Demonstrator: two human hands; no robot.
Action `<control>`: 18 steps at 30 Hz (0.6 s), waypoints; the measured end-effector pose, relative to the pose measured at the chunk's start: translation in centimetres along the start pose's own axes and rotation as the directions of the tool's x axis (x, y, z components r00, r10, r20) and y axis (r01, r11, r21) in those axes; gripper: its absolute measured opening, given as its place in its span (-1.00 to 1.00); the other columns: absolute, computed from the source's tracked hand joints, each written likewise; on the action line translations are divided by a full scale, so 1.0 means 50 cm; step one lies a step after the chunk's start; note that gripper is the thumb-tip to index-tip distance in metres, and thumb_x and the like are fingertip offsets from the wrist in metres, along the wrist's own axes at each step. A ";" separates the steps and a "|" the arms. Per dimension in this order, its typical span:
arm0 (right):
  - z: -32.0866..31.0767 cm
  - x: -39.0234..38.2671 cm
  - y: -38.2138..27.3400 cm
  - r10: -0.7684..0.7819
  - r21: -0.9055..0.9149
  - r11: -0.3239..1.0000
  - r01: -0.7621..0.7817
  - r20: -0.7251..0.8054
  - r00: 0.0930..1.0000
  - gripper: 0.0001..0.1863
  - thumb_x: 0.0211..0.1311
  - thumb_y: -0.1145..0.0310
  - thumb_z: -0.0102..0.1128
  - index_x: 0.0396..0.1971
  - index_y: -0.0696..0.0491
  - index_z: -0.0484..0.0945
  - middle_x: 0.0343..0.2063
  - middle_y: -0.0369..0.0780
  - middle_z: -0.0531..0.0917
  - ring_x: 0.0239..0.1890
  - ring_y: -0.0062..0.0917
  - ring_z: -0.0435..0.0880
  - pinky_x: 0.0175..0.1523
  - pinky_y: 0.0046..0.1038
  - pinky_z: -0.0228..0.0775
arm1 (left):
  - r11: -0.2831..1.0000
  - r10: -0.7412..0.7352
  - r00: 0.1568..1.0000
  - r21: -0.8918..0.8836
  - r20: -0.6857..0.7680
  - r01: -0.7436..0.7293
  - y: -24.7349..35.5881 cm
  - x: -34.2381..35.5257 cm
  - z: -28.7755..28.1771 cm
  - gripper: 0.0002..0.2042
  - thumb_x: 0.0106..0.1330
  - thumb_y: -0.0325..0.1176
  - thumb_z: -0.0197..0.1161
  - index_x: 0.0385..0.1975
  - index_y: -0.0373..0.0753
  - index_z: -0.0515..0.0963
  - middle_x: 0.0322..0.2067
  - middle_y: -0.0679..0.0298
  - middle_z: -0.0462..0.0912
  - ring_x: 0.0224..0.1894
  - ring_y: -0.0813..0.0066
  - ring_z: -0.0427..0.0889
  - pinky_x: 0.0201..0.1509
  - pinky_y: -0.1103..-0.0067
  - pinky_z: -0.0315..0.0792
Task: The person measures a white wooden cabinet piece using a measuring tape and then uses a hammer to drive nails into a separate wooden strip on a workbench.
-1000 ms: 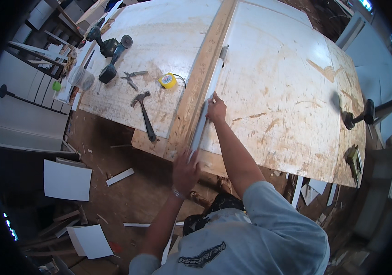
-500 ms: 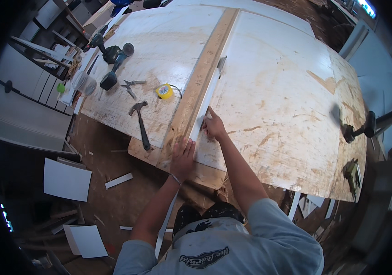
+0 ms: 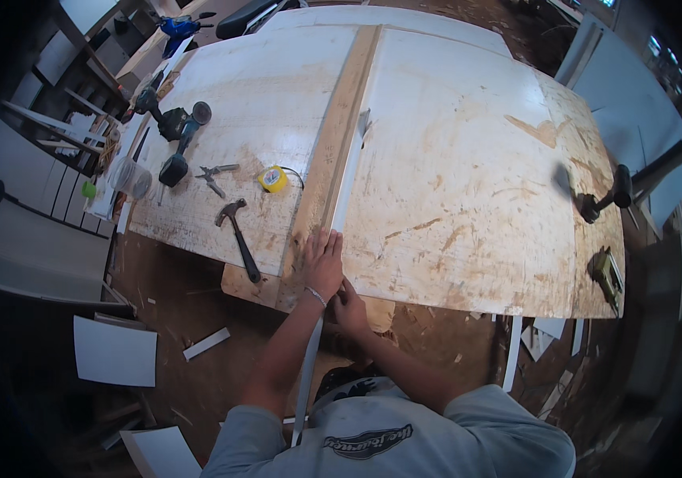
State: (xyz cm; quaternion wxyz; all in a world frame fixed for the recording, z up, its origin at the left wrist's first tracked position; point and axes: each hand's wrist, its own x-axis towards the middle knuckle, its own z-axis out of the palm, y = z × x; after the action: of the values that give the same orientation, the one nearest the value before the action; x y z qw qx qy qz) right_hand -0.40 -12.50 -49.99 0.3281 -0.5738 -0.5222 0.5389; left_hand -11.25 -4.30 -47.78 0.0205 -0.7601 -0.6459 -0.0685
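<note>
My left hand (image 3: 323,263) lies flat, fingers stretched forward, on the near end of a long wooden plank (image 3: 331,147) and the narrow white strip (image 3: 345,190) along its right side. The strip runs back over the table's near edge and hangs down past my left wrist. Close behind my left hand, at that edge, my right hand (image 3: 350,309) is closed with its fingers curled. Its fingertips are partly hidden, and what they hold cannot be made out. A small grey piece (image 3: 365,123) stands beside the strip farther up.
Left of the plank lie a claw hammer (image 3: 241,243), pliers (image 3: 215,178), a yellow tape measure (image 3: 272,179) and two cordless power tools (image 3: 177,155). A stapler-like tool (image 3: 608,279) lies at the worn white table's (image 3: 452,159) right edge. White offcuts (image 3: 117,350) litter the floor.
My right hand has come back along the strip toward me, from well up the plank to the table's near edge. My left hand stays on the plank. The view has shifted slightly.
</note>
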 end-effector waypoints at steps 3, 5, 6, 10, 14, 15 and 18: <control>0.010 -0.004 0.014 0.030 -0.151 0.988 -0.010 0.132 0.991 -0.39 0.33 0.26 0.11 0.36 0.01 0.23 -0.06 0.09 0.64 0.00 -0.05 0.64 0.04 -0.19 0.48 | 1.000 -0.011 1.000 -0.001 -0.021 0.011 -0.003 0.035 0.016 -0.47 0.29 -0.38 0.02 0.32 -0.26 0.32 0.36 0.20 0.31 0.50 0.21 0.02 0.56 0.15 -0.26; 0.017 -0.012 0.002 0.004 -0.123 0.992 0.003 0.059 0.998 -0.40 0.35 0.25 0.10 0.36 0.00 0.24 -0.09 0.07 0.65 -0.02 -0.03 0.64 0.00 -0.17 0.48 | 1.000 -0.014 0.999 -0.001 -0.033 0.014 -0.005 0.057 0.029 -0.47 0.30 -0.39 0.01 0.32 -0.26 0.32 0.36 0.20 0.32 0.50 0.20 0.03 0.56 0.15 -0.26; 0.020 -0.014 -0.009 -0.008 -0.111 0.994 0.011 0.025 1.000 -0.40 0.35 0.24 0.10 0.36 0.00 0.24 -0.11 0.07 0.66 -0.04 -0.02 0.64 -0.01 -0.16 0.48 | 1.000 -0.020 0.999 -0.002 -0.038 0.020 -0.006 0.067 0.036 -0.47 0.30 -0.39 0.00 0.31 -0.26 0.32 0.36 0.20 0.33 0.50 0.20 0.03 0.56 0.15 -0.26; 0.020 0.016 -0.010 -0.016 -0.106 0.994 0.013 -0.027 0.999 -0.39 0.34 0.32 0.11 0.38 -0.02 0.23 -0.37 0.05 0.68 -0.35 -0.14 0.70 -0.21 -0.23 0.50 | 0.999 -0.035 0.994 -0.033 -0.101 0.032 -0.004 0.108 0.060 -0.49 0.31 -0.38 0.00 0.31 -0.26 0.32 0.35 0.20 0.35 0.49 0.18 0.05 0.55 0.14 -0.23; 0.037 0.048 -0.036 0.009 -0.199 0.980 -0.016 -0.035 0.999 -0.38 0.34 0.32 0.08 0.39 -0.04 0.22 -0.40 0.04 0.69 -0.36 -0.14 0.71 -0.21 -0.20 0.50 | 0.994 -0.048 0.995 -0.102 -0.089 0.038 -0.030 0.125 0.043 -0.54 0.36 -0.37 0.00 0.28 -0.24 0.36 0.30 0.20 0.41 0.47 0.15 0.10 0.53 0.13 -0.16; 0.035 0.058 -0.039 0.023 -0.211 0.977 -0.034 -0.051 0.998 -0.39 0.34 0.32 0.07 0.39 -0.05 0.22 -0.40 0.04 0.69 -0.35 -0.14 0.71 -0.21 -0.20 0.50 | 0.987 -0.041 0.997 -0.160 -0.071 0.029 -0.031 0.131 0.026 -0.56 0.38 -0.36 0.00 0.27 -0.24 0.38 0.28 0.19 0.44 0.47 0.13 0.11 0.52 0.14 -0.14; 0.022 0.076 -0.043 -0.058 -0.131 0.990 0.049 -0.062 0.996 -0.39 0.35 0.28 0.07 0.39 -0.06 0.22 -0.39 0.06 0.69 -0.32 -0.10 0.71 -0.21 -0.19 0.50 | 0.932 -0.041 0.999 -0.361 -0.023 0.030 -0.025 0.079 -0.050 -0.62 0.42 -0.33 0.00 0.20 -0.25 0.44 0.21 0.15 0.51 0.43 0.07 0.19 0.50 0.15 -0.08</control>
State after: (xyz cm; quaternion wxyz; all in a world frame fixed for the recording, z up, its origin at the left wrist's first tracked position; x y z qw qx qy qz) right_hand -2.46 -8.57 -49.26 0.3213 -0.5970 -0.5602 0.4759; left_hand -12.07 -0.55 -44.86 -0.1109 -0.7380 -0.6356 -0.1976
